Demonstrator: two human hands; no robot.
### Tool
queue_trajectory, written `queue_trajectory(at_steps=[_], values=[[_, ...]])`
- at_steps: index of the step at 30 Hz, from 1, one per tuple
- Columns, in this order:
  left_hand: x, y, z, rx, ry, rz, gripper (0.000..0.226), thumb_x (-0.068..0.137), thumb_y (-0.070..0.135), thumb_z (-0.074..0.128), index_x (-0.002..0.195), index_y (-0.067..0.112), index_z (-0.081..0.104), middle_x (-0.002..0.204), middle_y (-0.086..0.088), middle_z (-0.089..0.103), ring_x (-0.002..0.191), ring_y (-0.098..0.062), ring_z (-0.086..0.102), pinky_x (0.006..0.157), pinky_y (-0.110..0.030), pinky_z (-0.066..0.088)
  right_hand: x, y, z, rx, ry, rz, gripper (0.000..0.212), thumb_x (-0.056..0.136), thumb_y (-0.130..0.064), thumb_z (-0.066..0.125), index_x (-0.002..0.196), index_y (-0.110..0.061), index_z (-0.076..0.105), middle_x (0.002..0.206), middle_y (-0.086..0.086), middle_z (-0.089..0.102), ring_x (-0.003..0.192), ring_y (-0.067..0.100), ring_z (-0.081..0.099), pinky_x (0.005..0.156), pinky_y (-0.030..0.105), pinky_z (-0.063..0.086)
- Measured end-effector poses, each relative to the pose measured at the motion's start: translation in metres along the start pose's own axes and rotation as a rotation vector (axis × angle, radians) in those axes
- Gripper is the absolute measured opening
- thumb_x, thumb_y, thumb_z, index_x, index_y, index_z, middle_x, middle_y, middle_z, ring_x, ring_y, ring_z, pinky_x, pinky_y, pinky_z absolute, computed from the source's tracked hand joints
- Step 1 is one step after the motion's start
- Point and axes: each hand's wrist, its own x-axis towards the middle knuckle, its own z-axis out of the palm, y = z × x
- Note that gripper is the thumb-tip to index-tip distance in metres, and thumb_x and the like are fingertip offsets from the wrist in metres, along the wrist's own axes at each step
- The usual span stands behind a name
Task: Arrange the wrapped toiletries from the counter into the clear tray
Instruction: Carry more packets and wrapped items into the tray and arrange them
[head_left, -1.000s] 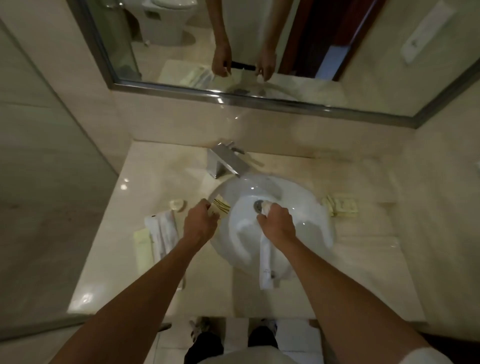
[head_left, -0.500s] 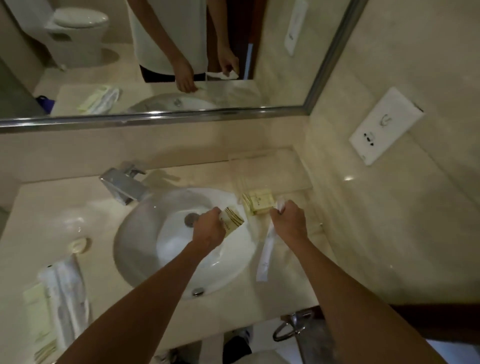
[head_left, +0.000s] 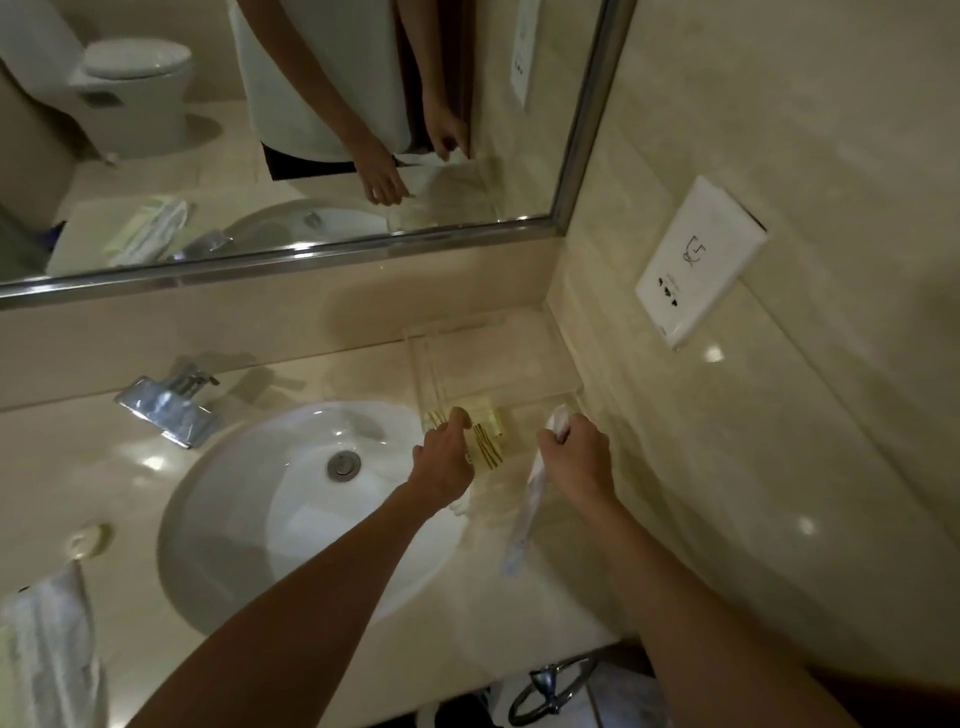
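**Clear tray, two packets about to land**

Beige stone counter (head_left: 291, 670) runs along the near edge, with a white folded towel (head_left: 49, 644) at its far left and more wrapped items barely showing beside it. Both forearms reach forward over the white basin (head_left: 260, 519). The right hand (head_left: 576, 460) has its fingers curled round the top of a long white sachet (head_left: 524, 519), which hangs down from the fist over the counter, its lower end loose. The left hand (head_left: 444, 460) pinches a small striped packet (head_left: 487, 451) between thumb and curled fingers, just right of the basin rim.

Just beyond the hands sits the clear tray (head_left: 519, 358), tucked into the corner against the side wall; its walls are nearly invisible against the stone. A pale yellow packet (head_left: 485, 415) appears to lie at its near end, though whether it is inside or just at the rim cannot be told. Farther back are the chrome tap (head_left: 166, 402), the mirror (head_left: 291, 130) and a wall socket plate (head_left: 698, 262).

The likely trouble is the tray's transparency: a packet could be set on the rim or short of it and slide toward the basin. The dangling sachet could also catch the near wall and fold, or nudge the light tray out of place.
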Motion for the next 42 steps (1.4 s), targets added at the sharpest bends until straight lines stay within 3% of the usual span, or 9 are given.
queue_trajectory(at_steps=[4, 8, 10, 12, 15, 21, 26, 32, 42], values=[[0.018, 0.014, 0.012, 0.008, -0.069, 0.117, 0.041, 0.074, -0.014, 0.043, 0.103, 0.013, 0.05, 0.106, -0.016, 0.058, 0.1, -0.035, 0.055, 0.082, -0.045, 0.052, 0.0, 0.009, -0.003, 0.002, 0.021, 0.062, 0.02, 0.089, -0.026, 0.059, 0.09, -0.006, 0.057, 0.1, 0.016, 0.067, 0.092, 0.033, 0.065, 0.067, 0.032, 0.044], [0.039, 0.036, 0.03, 0.04, -0.071, 0.148, 0.02, 0.085, 0.003, 0.054, 0.101, 0.013, 0.057, 0.112, -0.012, 0.057, 0.104, -0.029, 0.05, 0.088, -0.042, 0.044, -0.001, 0.022, -0.007, 0.015, 0.047, 0.105, 0.018, 0.088, -0.026, 0.06, 0.087, -0.009, 0.056, 0.097, 0.013, 0.067, 0.086, 0.028, 0.062, 0.065, 0.028, 0.038], [0.048, 0.043, 0.038, 0.055, -0.107, 0.204, 0.029, 0.081, 0.018, 0.067, 0.106, 0.014, 0.052, 0.116, -0.009, 0.051, 0.107, -0.028, 0.045, 0.091, -0.04, 0.038, -0.001, 0.028, -0.009, 0.018, 0.067, 0.107, 0.018, 0.089, -0.026, 0.061, 0.089, -0.008, 0.057, 0.093, 0.011, 0.065, 0.088, 0.028, 0.063, 0.065, 0.027, 0.038], [0.055, 0.046, 0.043, 0.096, -0.141, 0.243, 0.045, 0.073, 0.02, 0.073, 0.108, 0.015, 0.046, 0.117, -0.008, 0.045, 0.108, -0.027, 0.041, 0.09, -0.038, 0.034, -0.002, 0.034, -0.01, 0.017, 0.08, 0.107, 0.017, 0.089, -0.026, 0.06, 0.088, -0.009, 0.057, 0.091, 0.01, 0.065, 0.087, 0.028, 0.064, 0.065, 0.027, 0.037], [0.062, 0.047, 0.051, 0.169, -0.149, 0.311, 0.051, 0.069, 0.016, 0.071, 0.11, 0.014, 0.042, 0.116, -0.009, 0.042, 0.107, -0.027, 0.04, 0.087, -0.037, 0.032, -0.001, 0.04, -0.009, 0.011, 0.079, 0.114, 0.015, 0.088, -0.025, 0.059, 0.087, -0.009, 0.057, 0.089, 0.01, 0.064, 0.088, 0.029, 0.063, 0.066, 0.027, 0.037], [0.071, 0.047, 0.063, 0.396, -0.155, 0.428, 0.051, 0.072, 0.022, 0.068, 0.115, 0.011, 0.042, 0.119, -0.012, 0.044, 0.108, -0.029, 0.042, 0.098, -0.042, 0.037, 0.005, 0.046, -0.005, 0.012, 0.093, 0.134, 0.014, 0.089, -0.024, 0.061, 0.086, -0.011, 0.057, 0.089, 0.008, 0.064, 0.087, 0.027, 0.063, 0.066, 0.026, 0.037], [0.073, 0.041, 0.072, 0.616, -0.091, 0.525, 0.05, 0.082, 0.025, 0.061, 0.128, 0.011, 0.045, 0.143, -0.015, 0.038, 0.129, -0.033, 0.037, 0.11, -0.047, 0.029, 0.01, 0.05, -0.006, 0.007, 0.098, 0.136, 0.014, 0.089, -0.022, 0.061, 0.087, -0.008, 0.057, 0.088, 0.01, 0.063, 0.084, 0.028, 0.061, 0.066, 0.028, 0.036], [0.078, 0.036, 0.074, 0.667, -0.051, 0.551, 0.037, 0.088, 0.02, 0.059, 0.124, 0.012, 0.049, 0.129, -0.009, 0.051, 0.115, -0.028, 0.047, 0.099, -0.041, 0.039, 0.019, 0.05, -0.004, -0.004, 0.099, 0.125, 0.019, 0.089, -0.021, 0.062, 0.091, -0.002, 0.06, 0.092, 0.014, 0.065, 0.087, 0.031, 0.063, 0.066, 0.03, 0.04], [0.088, 0.044, 0.072, 0.554, -0.054, 0.462, 0.045, 0.076, -0.008, 0.064, 0.118, 0.003, 0.053, 0.124, -0.015, 0.05, 0.11, -0.03, 0.051, 0.088, -0.041, 0.05, 0.029, 0.049, -0.002, 0.032, 0.111, 0.126, 0.017, 0.088, -0.018, 0.061, 0.089, -0.002, 0.061, 0.091, 0.014, 0.065, 0.085, 0.029, 0.063, 0.07, 0.034, 0.048]])
